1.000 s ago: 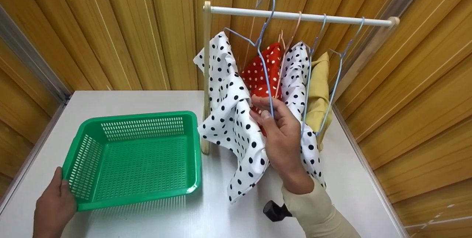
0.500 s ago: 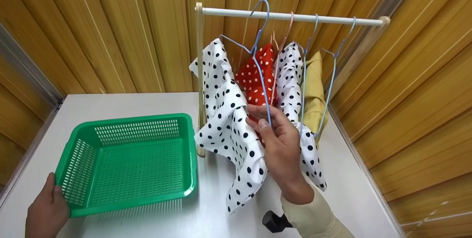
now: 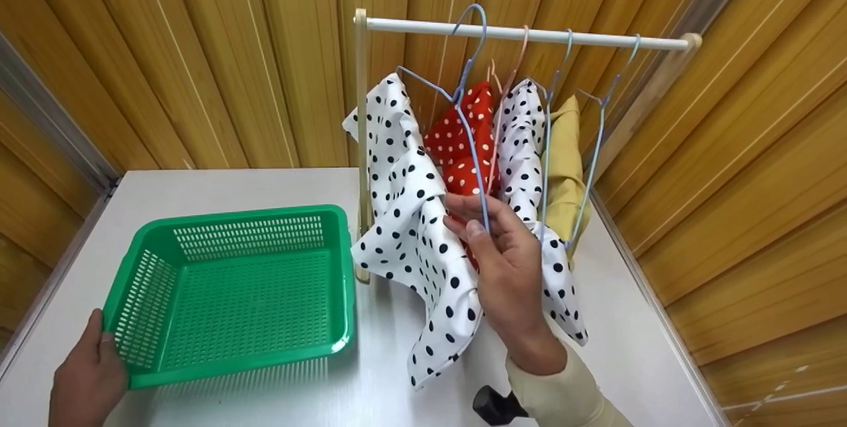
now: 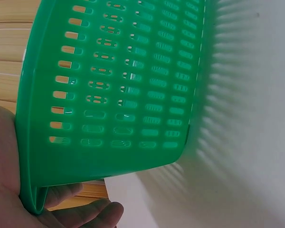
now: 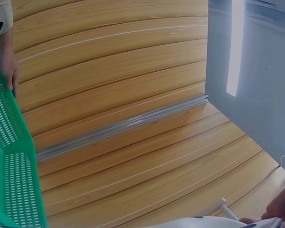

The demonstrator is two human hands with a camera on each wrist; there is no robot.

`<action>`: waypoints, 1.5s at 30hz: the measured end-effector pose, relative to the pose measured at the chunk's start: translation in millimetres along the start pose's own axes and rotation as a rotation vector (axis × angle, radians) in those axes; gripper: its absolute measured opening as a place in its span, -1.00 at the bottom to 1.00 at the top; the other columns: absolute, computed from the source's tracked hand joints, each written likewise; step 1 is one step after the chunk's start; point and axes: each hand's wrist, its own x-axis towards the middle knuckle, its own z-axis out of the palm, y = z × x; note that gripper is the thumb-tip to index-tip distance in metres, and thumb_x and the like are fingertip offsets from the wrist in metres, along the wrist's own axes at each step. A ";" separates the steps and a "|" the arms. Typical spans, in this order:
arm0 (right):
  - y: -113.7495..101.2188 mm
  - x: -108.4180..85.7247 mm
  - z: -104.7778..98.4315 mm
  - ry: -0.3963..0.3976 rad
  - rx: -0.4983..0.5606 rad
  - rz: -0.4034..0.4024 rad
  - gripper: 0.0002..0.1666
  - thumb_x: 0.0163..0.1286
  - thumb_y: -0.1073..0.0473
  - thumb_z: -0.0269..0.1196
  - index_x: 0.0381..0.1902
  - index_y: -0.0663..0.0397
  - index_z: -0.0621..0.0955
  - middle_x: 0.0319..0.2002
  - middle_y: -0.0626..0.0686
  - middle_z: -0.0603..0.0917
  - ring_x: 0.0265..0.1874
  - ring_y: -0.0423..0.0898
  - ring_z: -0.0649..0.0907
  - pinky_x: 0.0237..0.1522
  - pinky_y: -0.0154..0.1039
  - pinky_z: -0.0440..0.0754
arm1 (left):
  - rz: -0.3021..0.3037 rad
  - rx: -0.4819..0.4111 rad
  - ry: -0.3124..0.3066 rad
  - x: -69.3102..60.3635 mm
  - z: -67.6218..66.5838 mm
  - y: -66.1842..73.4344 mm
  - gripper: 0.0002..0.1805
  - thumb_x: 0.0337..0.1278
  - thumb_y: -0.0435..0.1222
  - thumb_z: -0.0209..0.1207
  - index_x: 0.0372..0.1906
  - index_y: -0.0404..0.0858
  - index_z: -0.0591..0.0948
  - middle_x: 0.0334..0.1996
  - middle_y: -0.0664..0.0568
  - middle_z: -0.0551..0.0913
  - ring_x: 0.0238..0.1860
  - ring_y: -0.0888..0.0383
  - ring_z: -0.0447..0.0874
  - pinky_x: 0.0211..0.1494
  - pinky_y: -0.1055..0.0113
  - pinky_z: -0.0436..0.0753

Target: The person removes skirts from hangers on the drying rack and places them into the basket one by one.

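Observation:
My left hand (image 3: 89, 374) grips the left rim of a green perforated plastic basket (image 3: 231, 373); nothing lies inside it. In the left wrist view, the fingers curl under the rim of that basket (image 4: 111, 164). My right hand (image 3: 513, 275) pinches the lower part of a blue wire hanger (image 3: 472, 139) between thumb and fingers. A white cloth with black dots (image 3: 423, 241) hangs on this hanger, partly hidden by the hand. The hanger's hook passes over the white rail (image 3: 427, 26) near its left end. Only fingertips of the right hand show in the right wrist view.
On the rail's right hang a red dotted cloth (image 3: 463, 139), another white dotted cloth (image 3: 519, 149) and a yellow cloth (image 3: 562, 155), on wire hangers. The rack's wooden post (image 3: 362, 149) stands beside the basket on the white table (image 3: 284, 182). Wood-panelled walls enclose the back and sides.
The blue hanger has come down a little, its hook now lower over the rail. My right hand keeps its pinch, and my left hand still grips the basket. The head view has shifted slightly.

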 end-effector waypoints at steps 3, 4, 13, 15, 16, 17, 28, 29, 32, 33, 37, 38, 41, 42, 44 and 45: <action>0.0 -0.4 -0.2 -0.003 0.000 -0.004 -0.65 0.52 0.54 -0.07 0.17 0.60 0.49 0.16 0.42 0.68 0.29 0.22 0.67 0.31 -0.11 0.67 | 0.004 -0.001 -0.003 0.2 -0.5 1.4 -0.34 0.71 -0.10 -0.55 0.62 -0.24 -0.44 0.63 -0.39 -0.25 0.61 -0.48 -0.08 0.54 -0.44 0.16; 0.3 -0.3 -0.5 -0.003 0.001 -0.003 -0.65 0.51 0.55 -0.07 0.17 0.60 0.49 0.16 0.42 0.68 0.28 0.21 0.67 0.31 -0.11 0.67 | 0.007 -0.001 -0.003 0.3 -0.6 1.6 -0.34 0.71 -0.10 -0.55 0.62 -0.24 -0.44 0.63 -0.40 -0.25 0.61 -0.48 -0.08 0.54 -0.45 0.17; 1.6 -1.5 -1.3 -0.013 0.003 -0.003 -0.67 0.53 0.54 -0.06 0.15 0.61 0.48 0.15 0.42 0.68 0.29 0.25 0.66 0.32 -0.11 0.66 | -0.015 -0.012 0.033 1.7 2.3 0.2 -0.35 0.70 -0.10 -0.54 0.62 -0.23 -0.41 0.63 -0.37 -0.21 0.60 -0.48 -0.02 0.52 -0.44 0.21; 1.7 -1.8 -1.0 -0.015 0.008 -0.006 -0.67 0.53 0.53 -0.06 0.14 0.61 0.48 0.15 0.43 0.68 0.29 0.26 0.66 0.32 -0.11 0.66 | -0.019 -0.006 0.029 1.4 2.4 0.3 -0.35 0.71 -0.10 -0.55 0.62 -0.23 -0.41 0.63 -0.37 -0.22 0.60 -0.49 -0.01 0.53 -0.43 0.21; 1.9 -2.1 -0.5 -0.017 0.009 -0.008 -0.67 0.53 0.54 -0.06 0.14 0.62 0.48 0.16 0.45 0.67 0.28 0.27 0.66 0.32 -0.10 0.66 | -0.022 -0.006 0.027 0.4 2.5 -0.4 -0.36 0.71 -0.10 -0.55 0.62 -0.23 -0.41 0.63 -0.37 -0.22 0.60 -0.49 -0.01 0.53 -0.43 0.20; 1.9 -2.5 -0.2 -0.019 0.011 -0.008 -0.68 0.53 0.53 -0.06 0.14 0.62 0.48 0.16 0.45 0.67 0.28 0.26 0.66 0.32 -0.10 0.66 | -0.026 -0.008 0.026 -0.4 2.7 -1.0 -0.36 0.71 -0.10 -0.55 0.62 -0.23 -0.41 0.63 -0.37 -0.23 0.60 -0.48 -0.03 0.54 -0.43 0.19; -2.1 -5.5 -0.6 -0.023 0.016 -0.020 -0.65 0.51 0.55 -0.06 0.16 0.61 0.48 0.13 0.34 0.72 0.25 0.10 0.71 0.29 -0.07 0.68 | 0.008 -0.015 0.040 1.9 4.1 -0.1 -0.36 0.71 -0.10 -0.54 0.63 -0.20 -0.41 0.64 -0.36 -0.23 0.63 -0.45 -0.07 0.55 -0.43 0.18; -2.0 -5.8 -1.2 -0.023 0.017 -0.024 -0.65 0.51 0.55 -0.06 0.16 0.61 0.48 0.12 0.33 0.72 0.24 0.11 0.72 0.29 -0.06 0.68 | 0.012 -0.013 0.036 2.0 4.1 0.1 -0.35 0.71 -0.10 -0.54 0.63 -0.21 -0.42 0.65 -0.35 -0.24 0.63 -0.45 -0.08 0.55 -0.43 0.17; -3.7 -6.3 -3.1 -0.016 0.015 -0.023 -0.65 0.49 0.57 -0.07 0.16 0.62 0.48 0.11 0.31 0.74 0.23 0.15 0.72 0.28 -0.04 0.69 | 0.031 -0.007 0.017 2.5 2.9 3.5 -0.35 0.71 -0.08 -0.54 0.62 -0.21 -0.44 0.65 -0.35 -0.26 0.64 -0.45 -0.11 0.54 -0.45 0.18; -4.1 -6.6 -3.9 -0.014 0.016 -0.023 -0.65 0.49 0.57 -0.07 0.16 0.62 0.48 0.11 0.30 0.74 0.23 0.16 0.72 0.27 -0.04 0.69 | 0.040 -0.009 0.010 2.8 2.4 4.9 -0.34 0.71 -0.08 -0.54 0.62 -0.21 -0.44 0.65 -0.35 -0.26 0.64 -0.45 -0.13 0.54 -0.45 0.17; -4.5 -8.3 -6.4 -0.015 0.035 -0.018 -0.68 0.52 0.55 -0.05 0.14 0.62 0.48 0.10 0.25 0.76 0.22 0.15 0.73 0.28 -0.06 0.69 | 0.052 -0.012 -0.003 2.2 2.2 7.1 -0.34 0.72 -0.08 -0.52 0.62 -0.21 -0.45 0.65 -0.35 -0.28 0.64 -0.45 -0.14 0.53 -0.45 0.19; -4.4 -8.9 -6.7 -0.018 0.042 -0.019 -0.68 0.52 0.54 -0.05 0.13 0.61 0.48 0.10 0.24 0.76 0.21 0.14 0.74 0.28 -0.06 0.69 | 0.047 -0.015 -0.006 1.6 2.2 6.6 -0.34 0.72 -0.08 -0.52 0.61 -0.21 -0.45 0.65 -0.34 -0.29 0.65 -0.44 -0.16 0.54 -0.45 0.18; -3.6 -10.2 -6.5 -0.034 0.056 -0.021 -0.70 0.54 0.52 -0.05 0.12 0.62 0.48 0.09 0.21 0.77 0.21 0.08 0.74 0.29 -0.07 0.68 | 0.024 -0.006 -0.006 0.0 1.5 5.1 -0.35 0.72 -0.09 -0.52 0.61 -0.20 -0.46 0.65 -0.33 -0.31 0.65 -0.43 -0.18 0.55 -0.44 0.17; -3.6 -10.6 -6.1 -0.036 0.059 -0.024 -0.70 0.53 0.53 -0.04 0.12 0.62 0.48 0.09 0.21 0.77 0.21 0.07 0.74 0.29 -0.06 0.69 | 0.016 -0.005 -0.006 -0.5 1.1 4.4 -0.35 0.72 -0.09 -0.53 0.61 -0.20 -0.46 0.65 -0.33 -0.32 0.65 -0.43 -0.18 0.55 -0.44 0.16; -3.8 -11.1 -5.4 -0.037 0.059 -0.023 -0.69 0.52 0.54 -0.05 0.13 0.62 0.47 0.09 0.20 0.77 0.20 0.06 0.75 0.29 -0.05 0.69 | 0.008 -0.014 -0.009 -1.1 0.2 3.2 -0.35 0.72 -0.08 -0.54 0.61 -0.19 -0.47 0.65 -0.31 -0.34 0.66 -0.42 -0.22 0.56 -0.44 0.13; -4.0 -11.4 -5.1 -0.035 0.056 -0.018 -0.69 0.52 0.54 -0.05 0.13 0.62 0.47 0.08 0.20 0.77 0.20 0.05 0.75 0.29 -0.05 0.69 | 0.007 -0.013 -0.009 -1.4 -0.2 2.8 -0.35 0.72 -0.08 -0.55 0.61 -0.19 -0.47 0.65 -0.31 -0.34 0.66 -0.42 -0.21 0.56 -0.44 0.14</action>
